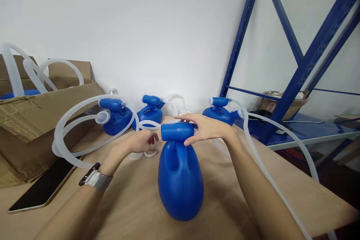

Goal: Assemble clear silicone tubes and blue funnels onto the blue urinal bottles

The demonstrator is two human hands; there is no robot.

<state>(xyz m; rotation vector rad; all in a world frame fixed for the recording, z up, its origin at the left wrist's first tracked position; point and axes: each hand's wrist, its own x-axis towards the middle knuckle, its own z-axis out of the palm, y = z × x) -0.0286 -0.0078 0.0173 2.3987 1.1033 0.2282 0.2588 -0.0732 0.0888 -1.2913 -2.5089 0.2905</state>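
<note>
A blue plastic jug (181, 183) stands on the brown table in front of me, with a blue cylinder-shaped piece (177, 131) lying across its top. My right hand (206, 127) grips the right end of that piece between thumb and fingers. Left of the jug, my left hand (143, 141) hovers beside a white ring (150, 153) and a white round part (135, 156). Its fingers are curled, and whether anything is in them cannot be made out.
Blue jugs with clear hoses stand behind, one at left (116, 122), one in the middle (150, 116), one at right (218, 114). A cardboard box (56, 120) and a phone (45, 187) lie left. A blue metal rack (298, 67) stands right.
</note>
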